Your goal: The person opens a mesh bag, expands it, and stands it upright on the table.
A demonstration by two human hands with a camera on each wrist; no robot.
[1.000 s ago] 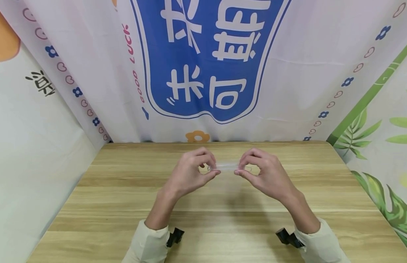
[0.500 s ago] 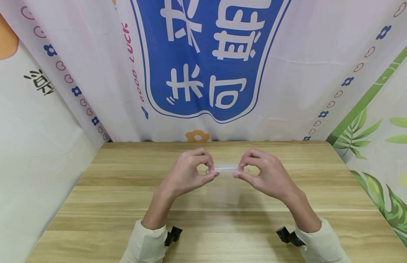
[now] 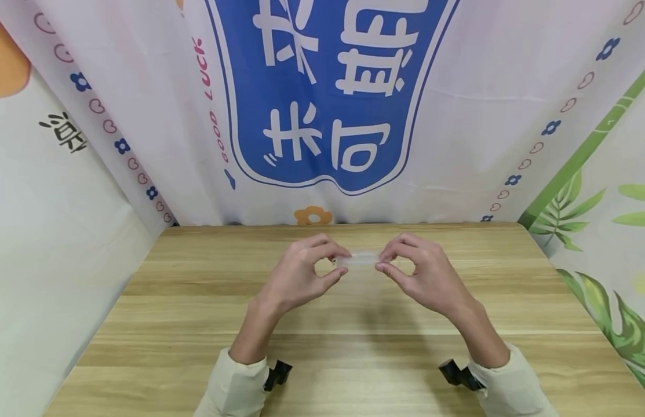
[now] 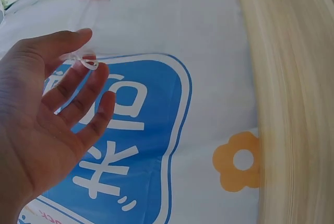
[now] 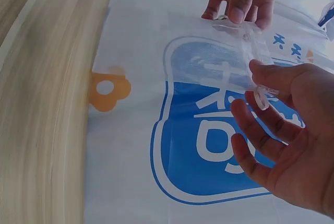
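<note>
Between my hands hangs a small clear drawstring bag [image 3: 363,259], stretched sideways along its top edge above the table. Its see-through film [image 5: 209,59] spreads below the top edge in the right wrist view, over the printed cloth. My left hand [image 3: 301,271] holds the left top corner with thumb and forefinger; a pale cord loop [image 4: 90,63] sticks out by the fingertips. At the opposite corner my right hand [image 3: 425,272] pinches the bag likewise, beside another loop [image 5: 262,98]. The remaining fingers of both hands are loosely bent. Glare and transparency hide whether the mouth is parted.
A wood-grain table [image 3: 197,324] lies under both hands. Behind it hangs a white cloth [image 3: 468,145] with a blue printed panel [image 3: 322,104]. Patterned sheets flank both sides. Each sleeve [image 3: 239,379] has a black camera mount [image 3: 277,375] beside it.
The bag's top edge has risen slightly, and its hanging sheet, plain half a second ago, is now faint. The left thumb and forefinger have spread a little; both hands keep the corners.
</note>
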